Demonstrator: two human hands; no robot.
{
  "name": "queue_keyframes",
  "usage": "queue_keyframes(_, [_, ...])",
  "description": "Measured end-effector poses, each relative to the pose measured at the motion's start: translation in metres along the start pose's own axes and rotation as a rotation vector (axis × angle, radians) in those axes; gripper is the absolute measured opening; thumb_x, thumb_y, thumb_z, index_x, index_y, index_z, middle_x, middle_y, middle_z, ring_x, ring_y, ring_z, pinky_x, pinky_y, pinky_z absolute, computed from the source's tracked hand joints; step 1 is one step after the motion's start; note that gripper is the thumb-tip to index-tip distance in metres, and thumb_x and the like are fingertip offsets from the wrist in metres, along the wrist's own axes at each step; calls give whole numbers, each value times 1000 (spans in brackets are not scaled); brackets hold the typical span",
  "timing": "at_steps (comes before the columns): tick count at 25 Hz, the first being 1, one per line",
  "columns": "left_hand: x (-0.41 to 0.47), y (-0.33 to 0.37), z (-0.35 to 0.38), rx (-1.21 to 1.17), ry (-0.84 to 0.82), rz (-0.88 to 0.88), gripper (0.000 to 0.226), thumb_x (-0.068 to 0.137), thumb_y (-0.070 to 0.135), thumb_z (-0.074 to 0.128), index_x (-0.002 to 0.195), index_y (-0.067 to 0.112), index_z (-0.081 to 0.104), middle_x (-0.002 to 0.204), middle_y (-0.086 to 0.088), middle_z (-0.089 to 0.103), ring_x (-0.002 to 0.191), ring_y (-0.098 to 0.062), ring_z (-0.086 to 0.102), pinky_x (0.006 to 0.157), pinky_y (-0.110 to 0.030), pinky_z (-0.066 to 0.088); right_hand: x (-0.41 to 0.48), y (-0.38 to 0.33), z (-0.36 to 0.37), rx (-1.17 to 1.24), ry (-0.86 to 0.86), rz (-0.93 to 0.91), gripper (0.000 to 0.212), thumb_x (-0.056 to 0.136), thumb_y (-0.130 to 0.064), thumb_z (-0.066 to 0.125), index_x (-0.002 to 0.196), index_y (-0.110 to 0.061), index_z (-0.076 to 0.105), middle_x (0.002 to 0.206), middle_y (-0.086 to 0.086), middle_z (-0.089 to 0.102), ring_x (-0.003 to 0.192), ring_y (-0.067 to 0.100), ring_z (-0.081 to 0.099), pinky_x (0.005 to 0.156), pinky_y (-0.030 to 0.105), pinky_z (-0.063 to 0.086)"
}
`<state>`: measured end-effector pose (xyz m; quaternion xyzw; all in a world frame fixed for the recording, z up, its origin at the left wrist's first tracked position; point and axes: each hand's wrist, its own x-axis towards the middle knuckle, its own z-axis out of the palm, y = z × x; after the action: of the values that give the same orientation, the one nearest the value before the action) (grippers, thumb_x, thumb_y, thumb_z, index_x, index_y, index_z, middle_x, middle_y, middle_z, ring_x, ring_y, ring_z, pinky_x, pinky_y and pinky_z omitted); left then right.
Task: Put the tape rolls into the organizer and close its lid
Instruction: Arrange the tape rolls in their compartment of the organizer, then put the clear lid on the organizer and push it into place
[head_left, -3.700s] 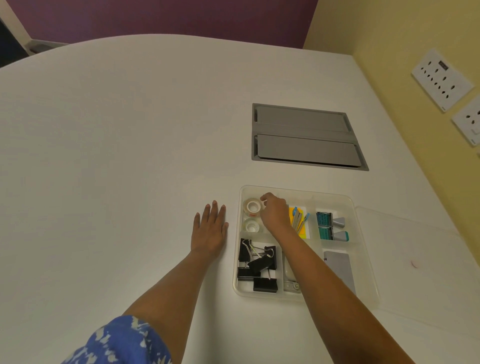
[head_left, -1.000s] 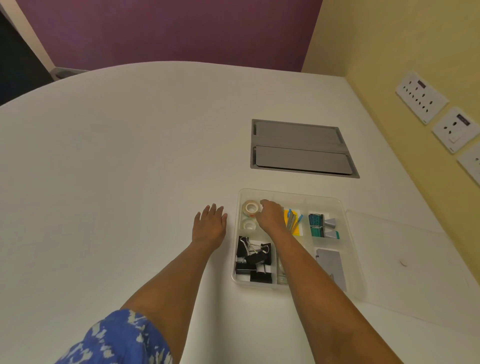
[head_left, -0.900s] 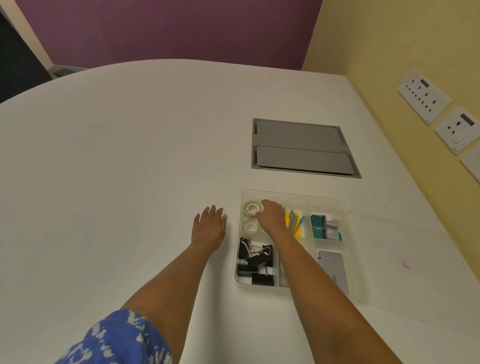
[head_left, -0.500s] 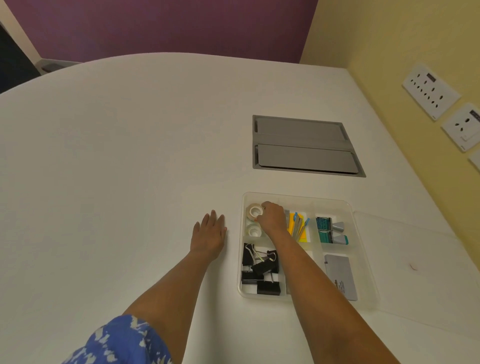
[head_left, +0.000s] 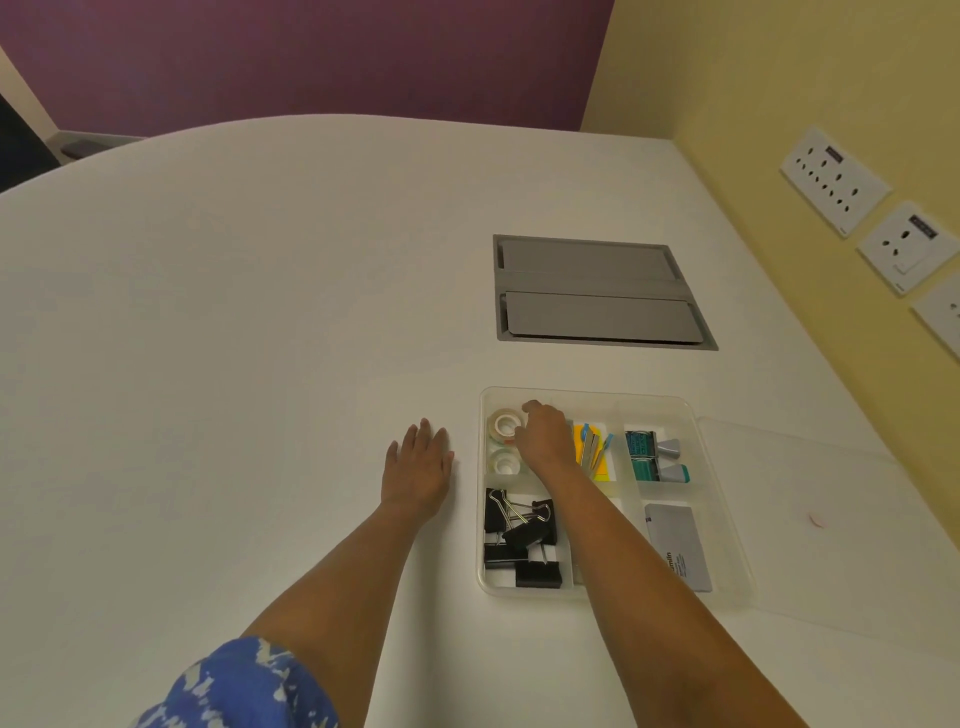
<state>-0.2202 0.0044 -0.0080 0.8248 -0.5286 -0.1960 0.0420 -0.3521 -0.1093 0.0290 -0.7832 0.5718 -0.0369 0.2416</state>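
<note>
A clear plastic organizer (head_left: 587, 393) lies on the white table. Its far left compartment holds two clear tape rolls, the far tape roll (head_left: 501, 425) and the near tape roll (head_left: 503, 461). My right hand (head_left: 545, 436) reaches into that compartment, and its curled fingers pinch the right edge of the far roll, which rests in the compartment. My left hand (head_left: 418, 467) lies flat on the table just left of the organizer, fingers apart, holding nothing. The clear lid (head_left: 831, 519) lies flat on the table against the organizer's right side.
Other compartments hold black binder clips (head_left: 519, 540), yellow and blue sticky flags (head_left: 592, 449), teal clips (head_left: 654, 457) and a grey card (head_left: 678, 545). A grey cable hatch (head_left: 597, 293) is set into the table beyond. Wall sockets (head_left: 834, 179) line the yellow wall at right.
My right hand has stayed at the far tape roll, shifting its fingers only slightly. The left hand has not moved. The view has shifted a little with my head.
</note>
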Motion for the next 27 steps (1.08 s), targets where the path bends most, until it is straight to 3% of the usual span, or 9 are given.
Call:
queue_keyframes(8, [-5,44,-37,-49,204,40,46,105,30,21,148,18,30,160,-6,19,149,-21,14,122,-40,12,-25,18,-38,-22,247,-66,35,97,-13,49,131,-7,53,129,13,57,121,28,54,91,37,50])
queue_keyframes(14, [-14,125,-40,-128,297,126,45,104,30,25,146,17,35,159,-6,25,148,-21,20,122,-38,16,-43,75,-77,10,360,-17,34,99,-15,48,132,-11,54,132,11,57,124,26,51,94,37,50])
queue_keyframes(18, [-21,205,-20,-215,322,121,43,103,27,30,144,14,38,157,-8,30,146,-22,24,121,-38,20,-54,145,-108,1,354,32,37,99,-19,48,136,-12,51,137,10,54,127,25,49,98,35,48])
queue_keyframes(27, [-48,349,51,-351,279,154,42,101,20,40,142,13,40,154,-9,34,144,-23,29,117,-36,27,-82,311,-149,-160,172,201,47,98,-23,48,141,-7,38,140,13,46,128,29,45,102,37,42])
